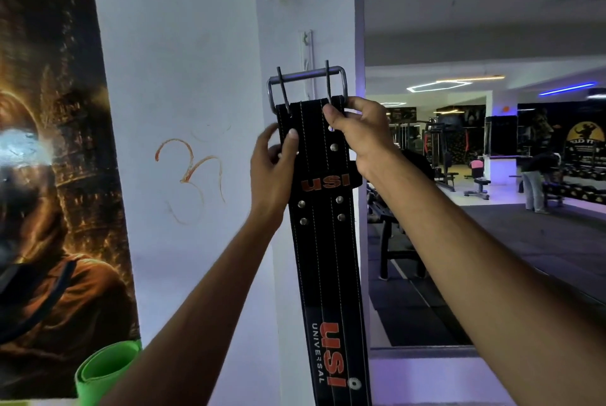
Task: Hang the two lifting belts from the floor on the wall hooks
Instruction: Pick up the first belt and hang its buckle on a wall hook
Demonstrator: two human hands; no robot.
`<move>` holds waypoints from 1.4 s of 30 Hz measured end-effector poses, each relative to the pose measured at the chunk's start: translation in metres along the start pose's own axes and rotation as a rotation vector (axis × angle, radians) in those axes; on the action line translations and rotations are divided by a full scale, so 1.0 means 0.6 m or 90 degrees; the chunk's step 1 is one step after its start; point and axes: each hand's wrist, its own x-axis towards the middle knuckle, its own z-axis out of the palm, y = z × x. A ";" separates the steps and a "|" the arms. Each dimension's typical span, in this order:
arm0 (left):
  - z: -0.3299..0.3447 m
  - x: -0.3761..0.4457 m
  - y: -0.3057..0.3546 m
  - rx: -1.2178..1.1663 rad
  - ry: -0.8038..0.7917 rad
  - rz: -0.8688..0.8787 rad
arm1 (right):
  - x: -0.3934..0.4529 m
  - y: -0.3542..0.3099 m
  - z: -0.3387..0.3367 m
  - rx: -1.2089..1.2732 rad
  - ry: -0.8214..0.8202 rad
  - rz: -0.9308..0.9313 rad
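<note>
A black leather lifting belt (323,241) with orange "USI" lettering hangs upright against a white pillar. Its steel buckle (306,84) is at the top, level with the lower part of a white wall hook strip (307,58). My left hand (273,163) pinches the belt's left edge just below the buckle. My right hand (360,133) grips the belt's top right corner beside one buckle prong. Whether the buckle rests on a hook I cannot tell. A second belt is not in view.
A large poster (49,159) covers the wall at left, with a rolled green mat (105,373) below it. Right of the pillar (196,77) is a wall mirror (492,176) reflecting gym machines, benches and a standing person.
</note>
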 end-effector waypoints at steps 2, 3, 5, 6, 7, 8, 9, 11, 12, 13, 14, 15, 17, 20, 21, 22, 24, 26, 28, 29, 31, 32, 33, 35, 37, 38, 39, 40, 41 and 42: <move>-0.012 -0.036 -0.034 -0.020 -0.028 -0.011 | 0.003 0.004 -0.002 0.000 0.008 0.005; -0.017 -0.051 -0.047 -0.028 -0.028 -0.013 | 0.004 0.010 -0.003 -0.010 0.006 0.007; -0.023 -0.070 -0.065 -0.054 -0.006 -0.024 | 0.000 0.025 -0.002 -0.025 -0.003 0.015; -0.024 -0.078 -0.070 -0.062 0.001 -0.029 | -0.003 0.033 -0.002 -0.025 -0.005 0.021; -0.027 -0.085 -0.077 -0.055 0.003 -0.031 | -0.005 0.040 -0.002 -0.025 -0.003 0.025; -0.029 -0.093 -0.086 -0.040 -0.004 -0.035 | -0.006 0.044 -0.002 -0.024 0.000 0.028; -0.034 -0.101 -0.098 -0.015 -0.014 -0.042 | -0.006 0.046 -0.003 -0.020 0.004 0.031; -0.044 -0.123 -0.130 0.011 -0.039 -0.074 | -0.003 0.043 -0.005 -0.006 0.014 0.034; -0.048 -0.136 -0.146 0.010 -0.049 -0.095 | 0.000 0.040 -0.007 0.001 0.021 0.032; -0.050 -0.149 -0.162 0.018 -0.056 -0.115 | 0.003 0.038 -0.009 0.005 0.027 0.030; -0.052 -0.162 -0.177 0.026 -0.065 -0.132 | 0.006 0.035 -0.011 0.004 0.032 0.026; -0.053 -0.176 -0.191 0.034 -0.071 -0.150 | 0.008 0.033 -0.013 0.001 0.036 0.023; -0.058 -0.205 -0.217 0.041 -0.091 -0.196 | 0.011 0.026 -0.017 -0.001 0.043 0.021; -0.080 -0.249 -0.267 0.074 -0.158 -0.243 | 0.014 0.020 -0.027 -0.009 0.053 0.007; -0.088 -0.263 -0.281 0.100 -0.194 -0.254 | 0.016 0.019 -0.031 -0.009 0.057 0.004; -0.095 -0.275 -0.289 0.116 -0.233 -0.259 | 0.018 0.020 -0.035 -0.011 0.062 0.004; -0.103 -0.286 -0.294 0.140 -0.293 -0.265 | 0.021 0.025 -0.042 -0.015 0.067 0.010; -0.103 -0.274 -0.285 0.138 -0.313 -0.260 | 0.023 0.033 -0.047 -0.009 0.066 0.023; -0.096 -0.244 -0.261 0.150 -0.242 -0.210 | 0.026 0.043 -0.050 -0.017 0.069 0.032; -0.095 -0.225 -0.251 0.143 -0.191 -0.182 | 0.027 0.047 -0.051 -0.025 0.071 0.032; -0.094 -0.189 -0.236 0.128 -0.149 -0.158 | 0.028 0.050 -0.052 -0.025 0.069 0.033; -0.096 -0.177 -0.234 0.130 -0.162 -0.154 | 0.027 0.049 -0.052 -0.015 0.067 0.031; -0.097 -0.172 -0.239 0.135 -0.183 -0.162 | 0.026 0.046 -0.051 -0.006 0.063 0.028; -0.096 -0.181 -0.251 0.171 -0.219 -0.192 | 0.021 0.036 -0.048 0.008 0.051 0.017; -0.096 -0.216 -0.270 0.157 -0.243 -0.233 | 0.016 0.027 -0.046 0.017 0.036 0.006; -0.099 -0.239 -0.282 0.142 -0.260 -0.253 | 0.015 0.025 -0.046 0.016 0.031 0.005; -0.103 -0.261 -0.296 0.137 -0.284 -0.266 | 0.013 0.024 -0.046 0.013 0.027 0.006; -0.108 -0.282 -0.309 0.133 -0.309 -0.275 | 0.011 0.025 -0.046 0.007 0.025 0.008; -0.115 -0.298 -0.318 0.146 -0.335 -0.278 | 0.009 0.028 -0.047 0.003 0.023 0.011; -0.120 -0.308 -0.326 0.161 -0.362 -0.278 | 0.008 0.032 -0.048 0.001 0.020 0.014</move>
